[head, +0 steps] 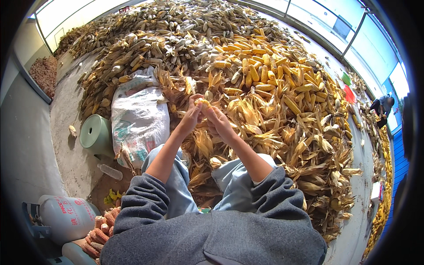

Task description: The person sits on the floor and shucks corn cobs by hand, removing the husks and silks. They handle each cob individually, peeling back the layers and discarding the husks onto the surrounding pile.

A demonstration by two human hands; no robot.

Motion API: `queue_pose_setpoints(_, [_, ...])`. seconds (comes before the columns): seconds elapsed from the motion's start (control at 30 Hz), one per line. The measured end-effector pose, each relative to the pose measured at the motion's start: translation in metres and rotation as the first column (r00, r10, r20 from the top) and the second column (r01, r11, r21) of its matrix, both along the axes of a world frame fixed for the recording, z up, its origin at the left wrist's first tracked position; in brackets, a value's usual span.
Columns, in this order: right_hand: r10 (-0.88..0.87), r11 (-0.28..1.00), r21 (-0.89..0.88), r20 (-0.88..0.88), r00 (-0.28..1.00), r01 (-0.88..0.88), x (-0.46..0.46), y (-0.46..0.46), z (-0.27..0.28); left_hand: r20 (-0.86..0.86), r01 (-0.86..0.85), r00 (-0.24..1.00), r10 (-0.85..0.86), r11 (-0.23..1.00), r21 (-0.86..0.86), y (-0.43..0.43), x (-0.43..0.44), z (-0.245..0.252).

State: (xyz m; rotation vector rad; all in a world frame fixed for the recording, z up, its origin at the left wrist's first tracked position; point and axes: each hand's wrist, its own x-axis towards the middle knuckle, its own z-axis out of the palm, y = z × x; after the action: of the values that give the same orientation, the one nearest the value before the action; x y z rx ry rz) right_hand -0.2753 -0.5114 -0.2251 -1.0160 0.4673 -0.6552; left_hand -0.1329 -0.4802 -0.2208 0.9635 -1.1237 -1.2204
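Note:
Both my hands meet in front of my knees around an ear of corn [204, 103], with part of its yellow kernels showing between the fingers. My left hand [192, 116] grips it from the left, and my right hand [217, 122] holds it from the right. Fingers hide most of the ear, so I cannot tell how much husk is on it. Loose dry corn husks [245, 116] lie below and right of my hands. Beyond them is a heap of bare yellow ears [261, 71]. Unhusked ears [179, 26] are piled farther back.
To my left lie a white woven sack [140, 116], a green plastic stool [94, 131] and a clear plastic bottle [110, 171]. A gas cylinder [68, 213] and bare red cobs [99, 233] are at lower left. At far right a person [383, 107] bends near a red basin [349, 94].

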Motion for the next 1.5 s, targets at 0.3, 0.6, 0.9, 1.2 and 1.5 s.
queue_pose_setpoints(0.3, [-0.071, 0.987, -0.153, -0.095, 0.993, 0.056, 0.002, -0.001, 0.006, -0.208, -0.002, 0.978, 0.006, 1.000, 0.020, -0.001, -0.003, 0.003])
queue_pose_setpoints(0.6, [-0.047, 0.986, -0.164, -0.077, 0.996, 0.034, 0.001, -0.002, 0.004, -0.217, -0.083, 0.972, 0.092, 0.995, 0.053, -0.003, -0.003, -0.005])
queue_pose_setpoints(0.9, [-0.011, 0.996, -0.089, -0.041, 0.999, 0.008, -0.005, 0.003, 0.004, -0.081, -0.081, 0.993, 0.084, 0.996, 0.044, 0.000, -0.003, -0.005])
queue_pose_setpoints(1.2, [0.015, 1.000, 0.007, -0.007, 1.000, -0.015, -0.006, 0.004, -0.001, -0.027, -0.064, 0.997, 0.065, 0.997, 0.045, -0.002, -0.001, -0.011])
queue_pose_setpoints(1.5, [0.019, 0.998, 0.062, 0.019, 1.000, -0.020, -0.007, 0.008, 0.002, -0.097, -0.071, 0.992, 0.078, 0.995, 0.069, 0.000, -0.003, -0.010])
